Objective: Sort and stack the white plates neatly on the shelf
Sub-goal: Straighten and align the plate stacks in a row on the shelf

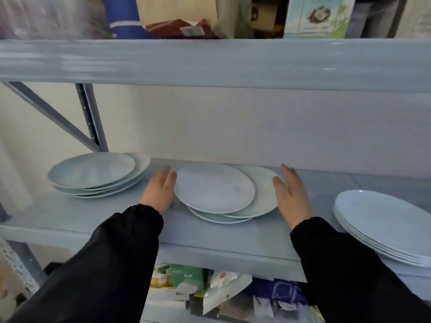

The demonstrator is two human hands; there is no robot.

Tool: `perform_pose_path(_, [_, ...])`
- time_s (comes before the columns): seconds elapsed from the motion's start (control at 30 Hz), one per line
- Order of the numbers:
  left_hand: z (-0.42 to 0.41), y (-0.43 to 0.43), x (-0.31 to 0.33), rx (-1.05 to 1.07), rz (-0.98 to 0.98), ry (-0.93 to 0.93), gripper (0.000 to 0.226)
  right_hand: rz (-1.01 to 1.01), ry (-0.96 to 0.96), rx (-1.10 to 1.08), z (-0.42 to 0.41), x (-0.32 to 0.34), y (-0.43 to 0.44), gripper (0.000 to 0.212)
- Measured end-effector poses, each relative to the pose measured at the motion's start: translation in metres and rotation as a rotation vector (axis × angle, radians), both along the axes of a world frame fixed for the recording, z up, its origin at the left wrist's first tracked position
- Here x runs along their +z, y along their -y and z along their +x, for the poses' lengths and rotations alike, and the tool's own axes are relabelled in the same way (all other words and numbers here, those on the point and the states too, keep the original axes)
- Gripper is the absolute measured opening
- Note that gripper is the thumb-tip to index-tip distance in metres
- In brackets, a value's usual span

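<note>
The sorting looks only partly done, judging by how things lie. Three groups of white plates sit along the shelf (112, 215). The left stack (93, 176) has its plates slid out of line. The middle pile (217, 190) is badly skewed, its top plate pushed left while the ones beneath jut out to the right and front. The right stack (382, 224) is the neatest, though what it rests on cannot be made out at the frame's edge. The middle pile seems to be the one in hand, and the left stack probably wants squaring after it. Whether the groups are meant to be merged cannot be told.

The left grip (161, 192) is a flat hand with straight fingers, set against the left rim of the top plate and seemingly touching it. The right grip (291, 197) is likewise flat with straight fingers, its thumb at the right rim of the lower plate that juts out. Neither curls round anything. The two stand apart on either side of the pile with nothing lifted, placed as if to press the plates into line
</note>
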State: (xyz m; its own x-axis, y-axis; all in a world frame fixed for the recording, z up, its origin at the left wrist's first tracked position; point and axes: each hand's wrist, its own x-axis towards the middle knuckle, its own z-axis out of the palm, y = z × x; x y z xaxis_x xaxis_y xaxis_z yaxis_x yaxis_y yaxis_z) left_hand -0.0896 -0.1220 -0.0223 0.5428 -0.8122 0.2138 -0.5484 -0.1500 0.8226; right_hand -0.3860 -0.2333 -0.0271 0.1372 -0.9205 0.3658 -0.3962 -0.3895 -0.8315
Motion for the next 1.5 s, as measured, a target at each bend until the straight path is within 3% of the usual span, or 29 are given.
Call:
perform_pose_path(0.1, [0.006, 0.005, -0.013, -0.039, -0.118, -0.181, 0.05, 0.045, 0.05, -0.053, -0.011, -0.005, -0.003, 0.05])
perform_pose_path(0.4, [0.025, 0.015, -0.034, -0.222, -0.081, -0.138, 0.052, 0.149, -0.09, -0.014, -0.004, -0.009, -0.006, 0.053])
perform_pose_path(0.57, [0.018, 0.025, -0.038, -0.306, 0.116, 0.204, 0.059, 0.185, -0.441, 0.136, 0.01, -0.011, -0.013, 0.053])
perform_pose_path(0.67, [0.015, 0.025, -0.036, -0.29, 0.148, 0.202, 0.057, 0.216, -0.467, 0.129, 0.015, -0.013, -0.015, 0.064])
perform_pose_path(0.73, [0.013, 0.024, -0.034, -0.29, 0.171, 0.251, 0.059, 0.195, -0.493, 0.129, 0.015, -0.012, -0.015, 0.06])
perform_pose_path(0.9, [0.008, 0.024, -0.032, -0.296, 0.26, 0.542, 0.044, 0.188, -0.572, 0.11, 0.013, -0.016, -0.011, 0.061])
perform_pose_path(0.97, [0.01, 0.024, -0.033, -0.289, 0.279, 0.58, 0.043, 0.185, -0.606, 0.103, 0.014, -0.016, -0.012, 0.062])
perform_pose_path(1.17, [0.012, 0.025, -0.033, -0.274, 0.319, 0.428, 0.071, 0.182, -0.663, 0.108, 0.014, -0.015, -0.012, 0.061])
perform_pose_path(1.5, [-0.024, 0.008, -0.037, -0.228, 0.402, 0.409, 0.06, 0.168, -0.685, 0.153, -0.024, -0.007, -0.036, 0.06])
